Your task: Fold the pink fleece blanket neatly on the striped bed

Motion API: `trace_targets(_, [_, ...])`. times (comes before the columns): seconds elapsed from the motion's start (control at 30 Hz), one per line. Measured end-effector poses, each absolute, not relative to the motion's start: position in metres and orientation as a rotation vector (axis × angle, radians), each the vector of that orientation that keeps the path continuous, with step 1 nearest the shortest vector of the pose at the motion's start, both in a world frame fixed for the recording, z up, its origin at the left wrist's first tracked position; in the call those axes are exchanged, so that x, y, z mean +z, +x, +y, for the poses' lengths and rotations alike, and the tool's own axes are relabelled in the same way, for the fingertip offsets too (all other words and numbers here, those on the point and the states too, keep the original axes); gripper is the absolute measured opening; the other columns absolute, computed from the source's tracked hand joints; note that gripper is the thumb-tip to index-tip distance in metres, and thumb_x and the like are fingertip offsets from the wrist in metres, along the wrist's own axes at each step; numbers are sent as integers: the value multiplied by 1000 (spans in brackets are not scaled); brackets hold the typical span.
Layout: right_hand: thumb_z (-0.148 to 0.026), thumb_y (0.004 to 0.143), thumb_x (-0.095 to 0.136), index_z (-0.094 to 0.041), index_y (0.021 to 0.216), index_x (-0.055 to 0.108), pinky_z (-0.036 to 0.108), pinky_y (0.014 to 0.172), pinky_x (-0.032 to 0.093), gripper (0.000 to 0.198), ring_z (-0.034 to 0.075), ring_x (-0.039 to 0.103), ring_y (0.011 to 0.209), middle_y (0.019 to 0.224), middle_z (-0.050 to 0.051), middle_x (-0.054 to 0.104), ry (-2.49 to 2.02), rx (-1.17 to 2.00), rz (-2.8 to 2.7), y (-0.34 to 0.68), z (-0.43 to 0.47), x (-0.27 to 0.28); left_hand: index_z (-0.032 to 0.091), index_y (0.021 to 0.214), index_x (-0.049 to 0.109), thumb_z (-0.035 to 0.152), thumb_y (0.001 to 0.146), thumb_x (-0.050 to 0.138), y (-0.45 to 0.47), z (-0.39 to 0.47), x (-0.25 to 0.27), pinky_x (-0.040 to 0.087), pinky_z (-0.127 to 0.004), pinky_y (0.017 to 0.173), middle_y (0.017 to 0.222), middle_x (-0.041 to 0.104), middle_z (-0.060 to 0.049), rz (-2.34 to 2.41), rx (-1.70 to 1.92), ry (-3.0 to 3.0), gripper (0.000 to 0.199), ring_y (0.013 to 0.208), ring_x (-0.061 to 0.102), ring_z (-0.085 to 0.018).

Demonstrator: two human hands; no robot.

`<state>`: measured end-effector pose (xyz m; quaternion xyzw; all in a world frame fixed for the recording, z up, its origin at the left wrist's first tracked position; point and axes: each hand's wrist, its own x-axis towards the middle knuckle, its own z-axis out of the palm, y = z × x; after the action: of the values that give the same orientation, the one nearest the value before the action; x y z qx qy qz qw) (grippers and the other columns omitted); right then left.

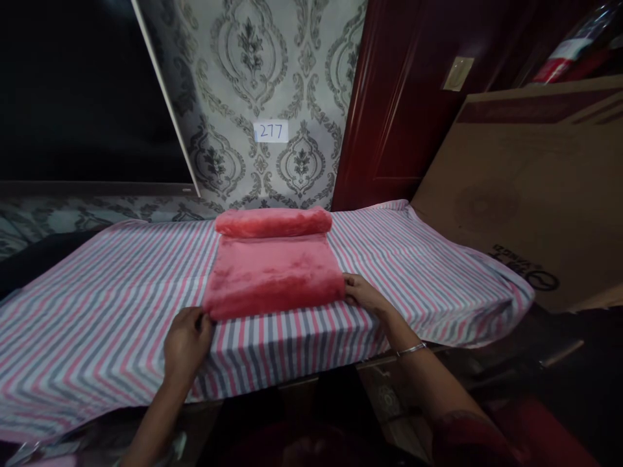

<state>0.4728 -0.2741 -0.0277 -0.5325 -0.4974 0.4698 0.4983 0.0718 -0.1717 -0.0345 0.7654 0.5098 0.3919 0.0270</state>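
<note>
A pink, fuzzy plush cloth (275, 269) lies on the striped table cover. Its far end is a thick roll (272, 222), while the part nearer me is flat. My left hand (189, 340) is closed at the near left corner, thumb and fingers pinched on the cloth's edge. At the near right corner, the fingers of my right hand (363, 292) curl around the edge of the same cloth; a thin bracelet circles that wrist. Some fingertips on both hands are hidden.
The table cover (111, 279) with pink, grey and white stripes hangs over the front edge. A dark screen (87, 91) stands at the back left. A large cardboard box (525, 188) leans at the right, beside a dark red door (403, 91). A paper label (271, 131) marks the patterned wall.
</note>
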Motion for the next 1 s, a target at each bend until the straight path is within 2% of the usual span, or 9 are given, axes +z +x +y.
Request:
trace_targets(0.17, [-36,71,62,-22,79,52,22,41,19,19,6,29,39,49,-11,40,-1232,1023,-1110,478,-281,-34,22,81,53,37,82,41,58,-161,-34,50,-36,74,83,62,-8,1615,1319,2293,19,79,61,-24])
trace_targets(0.37, [-43,78,64,-22,82,51,22,44,24,24,8,34,42,51,-10,43,-1315,992,-1159,485,-291,-39,23,75,54,38,81,41,44,-154,-40,50,-36,69,74,61,-7,1468,1111,2472,21,72,61,-23])
trace_targets(0.5, [-46,75,73,-21,91,58,23,54,38,33,10,50,58,77,-2,63,-1310,1028,-1280,485,-293,-36,20,88,62,45,81,49,36,-150,-50,53,-40,79,89,69,-10,1379,1097,2538,29,84,66,-27])
trace_targets(0.63, [-43,73,76,-20,85,65,29,80,48,28,17,60,87,97,4,65,-1298,887,-1441,487,-294,-30,20,101,65,42,83,51,27,-142,-52,54,-38,88,107,69,-11,1223,1091,2641,32,99,66,-26])
trace_targets(0.67, [-43,73,76,-20,83,65,29,80,48,27,17,60,87,96,4,64,-1307,853,-1461,487,-294,-30,21,101,66,41,84,50,26,-138,-51,55,-37,87,107,68,-11,1180,1067,2666,31,98,66,-25])
trace_targets(0.73, [-44,77,73,-21,86,65,27,66,46,26,14,57,71,83,2,62,-1350,867,-1431,488,-292,-31,23,96,69,40,85,49,26,-131,-45,55,-34,84,107,67,-9,1100,989,2722,29,96,66,-24])
trace_targets(0.83, [-50,82,64,-23,91,58,23,46,31,29,10,42,46,61,-6,53,-1376,951,-1271,486,-286,-35,25,91,71,39,84,48,30,-120,-36,56,-33,84,110,67,-8,1032,875,2782,28,98,66,-24])
trace_targets(0.9, [-51,82,62,-23,90,54,22,44,28,30,9,39,44,59,-7,51,-1331,927,-1213,484,-282,-37,23,95,71,37,83,48,35,-117,-30,56,-33,85,108,68,-9,1055,834,2766,29,97,66,-24])
trace_targets(1.0, [-47,80,65,-22,91,56,21,47,32,29,8,43,47,65,-6,56,-1332,895,-1287,479,-279,-37,21,100,69,35,81,48,41,-117,-26,56,-32,83,103,68,-10,1130,810,2713,32,94,67,-24])
